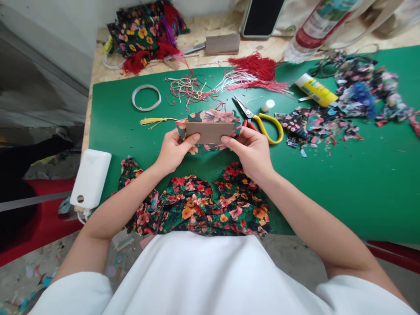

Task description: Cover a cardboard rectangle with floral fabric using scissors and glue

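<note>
Between my two hands is a flat brown rectangular board (210,131) with floral fabric (215,116) showing behind it and past its edges. My left hand (173,148) grips the left end, its thumb pressed on the board's face. At the right end, my right hand (254,151) holds it the same way; most fingers of both hands are hidden behind. A yellow tassel (154,121) lies beside my left hand. Scissors (271,130) with yellow and red handles rest just beyond my right hand. Below the board spreads a larger piece of dark floral cloth (197,205).
A green mat (344,183) covers the table. Around it lie a tape roll (146,87), red tassels (256,68), loose threads (190,89), a glue stick (316,90), fabric scraps (315,127) and a white power bank (92,177). A bottle (318,28) and phone (262,17) stand behind.
</note>
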A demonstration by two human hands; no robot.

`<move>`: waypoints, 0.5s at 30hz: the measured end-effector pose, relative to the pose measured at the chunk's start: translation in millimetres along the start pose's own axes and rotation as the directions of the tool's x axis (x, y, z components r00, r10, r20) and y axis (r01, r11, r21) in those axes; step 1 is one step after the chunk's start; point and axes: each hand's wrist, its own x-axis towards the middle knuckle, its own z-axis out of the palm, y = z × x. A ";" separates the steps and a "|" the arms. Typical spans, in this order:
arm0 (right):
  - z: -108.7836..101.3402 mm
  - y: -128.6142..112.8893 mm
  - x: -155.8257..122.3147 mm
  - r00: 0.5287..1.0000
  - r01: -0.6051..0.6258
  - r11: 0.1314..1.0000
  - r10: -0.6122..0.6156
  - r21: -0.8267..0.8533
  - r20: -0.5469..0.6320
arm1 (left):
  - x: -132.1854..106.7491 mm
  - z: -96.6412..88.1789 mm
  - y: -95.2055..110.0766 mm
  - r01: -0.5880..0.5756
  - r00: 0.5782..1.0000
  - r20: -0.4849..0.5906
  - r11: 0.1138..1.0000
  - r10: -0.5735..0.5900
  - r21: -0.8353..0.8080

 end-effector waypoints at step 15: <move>-0.9 -0.5 -0.9 1.000 -0.003 0.998 0.003 -0.066 0.008 | -1.6 -4.1 -0.4 -0.090 0.995 0.064 0.988 0.082 0.123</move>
